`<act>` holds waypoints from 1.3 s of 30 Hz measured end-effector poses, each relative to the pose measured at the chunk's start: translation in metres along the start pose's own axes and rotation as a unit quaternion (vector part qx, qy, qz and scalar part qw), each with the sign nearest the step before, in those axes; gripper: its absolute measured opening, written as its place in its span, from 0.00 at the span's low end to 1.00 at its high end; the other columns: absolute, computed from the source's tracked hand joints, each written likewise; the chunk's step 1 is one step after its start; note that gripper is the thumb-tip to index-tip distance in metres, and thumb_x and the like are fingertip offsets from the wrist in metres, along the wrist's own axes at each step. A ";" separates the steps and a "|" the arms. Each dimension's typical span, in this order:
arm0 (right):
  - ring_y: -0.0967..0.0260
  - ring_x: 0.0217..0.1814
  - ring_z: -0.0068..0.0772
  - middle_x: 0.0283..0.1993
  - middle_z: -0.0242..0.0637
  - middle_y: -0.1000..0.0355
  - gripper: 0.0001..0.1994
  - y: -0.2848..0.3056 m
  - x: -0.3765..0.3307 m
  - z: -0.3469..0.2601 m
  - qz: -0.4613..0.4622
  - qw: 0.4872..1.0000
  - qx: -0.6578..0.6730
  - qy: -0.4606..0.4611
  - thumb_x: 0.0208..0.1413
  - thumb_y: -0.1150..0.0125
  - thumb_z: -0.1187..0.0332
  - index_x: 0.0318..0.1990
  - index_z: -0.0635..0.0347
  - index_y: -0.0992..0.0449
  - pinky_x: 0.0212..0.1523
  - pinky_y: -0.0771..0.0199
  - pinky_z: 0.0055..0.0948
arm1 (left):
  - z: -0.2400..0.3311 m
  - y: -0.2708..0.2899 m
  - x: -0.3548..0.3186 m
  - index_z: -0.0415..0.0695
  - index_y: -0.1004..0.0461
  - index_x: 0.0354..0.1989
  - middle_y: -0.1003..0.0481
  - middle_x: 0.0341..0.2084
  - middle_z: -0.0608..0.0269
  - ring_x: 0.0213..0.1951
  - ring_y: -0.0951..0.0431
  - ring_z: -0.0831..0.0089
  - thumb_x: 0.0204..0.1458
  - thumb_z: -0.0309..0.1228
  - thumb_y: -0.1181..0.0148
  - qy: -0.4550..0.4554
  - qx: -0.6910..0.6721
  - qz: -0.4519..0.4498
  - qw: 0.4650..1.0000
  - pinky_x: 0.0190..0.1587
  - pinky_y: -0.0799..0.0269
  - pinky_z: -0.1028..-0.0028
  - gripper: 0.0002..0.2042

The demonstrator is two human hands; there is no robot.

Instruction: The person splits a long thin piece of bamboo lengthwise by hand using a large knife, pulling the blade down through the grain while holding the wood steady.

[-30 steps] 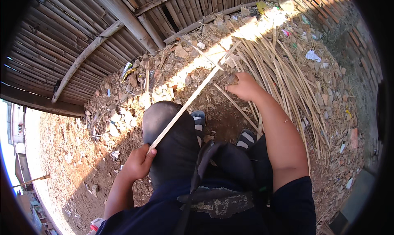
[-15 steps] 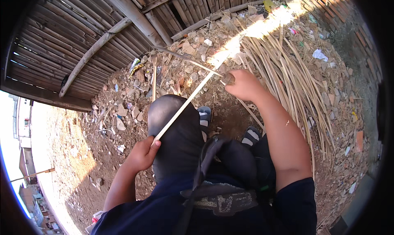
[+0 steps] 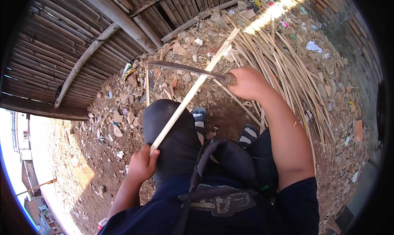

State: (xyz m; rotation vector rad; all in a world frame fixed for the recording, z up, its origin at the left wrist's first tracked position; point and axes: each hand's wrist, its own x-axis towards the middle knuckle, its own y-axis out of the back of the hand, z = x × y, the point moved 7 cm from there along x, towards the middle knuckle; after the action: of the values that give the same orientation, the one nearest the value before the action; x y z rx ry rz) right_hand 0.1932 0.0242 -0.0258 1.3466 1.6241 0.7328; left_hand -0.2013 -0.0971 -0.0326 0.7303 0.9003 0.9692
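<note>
My left hand (image 3: 141, 164) is closed round the near end of a long, pale bamboo strip (image 3: 178, 110), the thumb lying along it. From there the strip slants across my dark-clad left knee (image 3: 164, 116), away and to the right. A long knife with a dark, slightly curved blade (image 3: 172, 65) is gripped by its handle in my right hand (image 3: 248, 83). Its blade crosses the strip's far half, with the tip pointing left. Whether the edge bites into the bamboo cannot be made out.
A heap of split bamboo strips (image 3: 287, 79) lies to the right. Another thin strip (image 3: 147, 85) stands beyond my knee. Stones, brick pieces and litter cover the ground. A bamboo-slat wall (image 3: 82, 42) rises at the far left, a brick wall (image 3: 357, 38) at the right. My sandalled feet (image 3: 199, 116) are below.
The blade has swung from a steeper slant to nearly level, and its flat shows more. More of the strip's broad face shows. Both hands keep their grip; the whole view has shifted slightly.
</note>
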 end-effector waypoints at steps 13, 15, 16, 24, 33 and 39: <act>0.21 0.49 0.57 0.45 0.56 0.20 0.21 -0.022 0.011 -0.024 -0.078 0.991 0.014 0.108 0.47 0.33 0.61 0.48 0.62 0.17 0.54 0.22 0.47 | -0.003 0.017 0.007 0.39 0.32 0.34 0.26 0.21 0.43 0.28 0.22 0.38 0.69 0.44 0.46 -0.026 -0.041 -0.017 0.999 0.30 0.30 0.52 0.19; 0.21 0.49 0.56 0.45 0.55 0.19 0.22 -0.034 0.022 -0.001 -0.075 0.992 0.050 0.092 0.47 0.32 0.60 0.49 0.61 0.17 0.54 0.22 0.46 | -0.004 0.017 0.014 0.38 0.31 0.34 0.28 0.22 0.48 0.26 0.25 0.51 0.71 0.45 0.50 -0.019 -0.052 -0.080 0.995 0.33 0.31 0.58 0.21; 0.21 0.49 0.55 0.46 0.54 0.19 0.22 -0.031 0.027 0.007 -0.068 0.991 0.082 0.082 0.47 0.32 0.59 0.50 0.61 0.17 0.53 0.22 0.46 | -0.004 0.019 0.015 0.38 0.31 0.34 0.28 0.22 0.48 0.26 0.25 0.51 0.71 0.45 0.50 -0.020 -0.053 -0.076 0.995 0.33 0.31 0.58 0.21; 0.20 0.46 0.51 0.44 0.53 0.19 0.25 -0.017 0.003 -0.022 -0.009 0.994 -0.006 0.106 0.49 0.28 0.57 0.52 0.64 0.19 0.49 0.22 0.41 | -0.010 0.015 0.011 0.38 0.31 0.33 0.30 0.21 0.55 0.26 0.29 0.63 0.72 0.47 0.52 -0.027 -0.081 -0.084 0.993 0.33 0.32 0.62 0.23; 0.22 0.52 0.56 0.48 0.55 0.20 0.26 -0.039 0.021 -0.003 -0.015 0.993 0.094 0.071 0.50 0.30 0.58 0.54 0.64 0.20 0.52 0.22 0.45 | -0.018 0.013 0.018 0.39 0.30 0.34 0.32 0.21 0.67 0.27 0.32 0.73 0.73 0.49 0.55 0.033 -0.132 -0.132 0.982 0.32 0.32 0.65 0.24; 0.22 0.53 0.56 0.48 0.54 0.20 0.20 -0.021 0.031 0.021 -0.085 0.992 0.087 -0.047 0.50 0.35 0.64 0.51 0.58 0.18 0.56 0.22 0.43 | -0.006 0.012 0.009 0.37 0.28 0.38 0.27 0.22 0.52 0.28 0.26 0.58 0.72 0.48 0.53 0.001 -0.059 -0.088 0.994 0.35 0.30 0.59 0.23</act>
State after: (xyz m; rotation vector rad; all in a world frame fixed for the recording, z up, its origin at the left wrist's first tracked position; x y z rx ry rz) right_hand 0.2012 0.0472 -0.0612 1.3241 1.7330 0.4292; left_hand -0.2081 -0.0837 -0.0278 0.5408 0.8853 0.8587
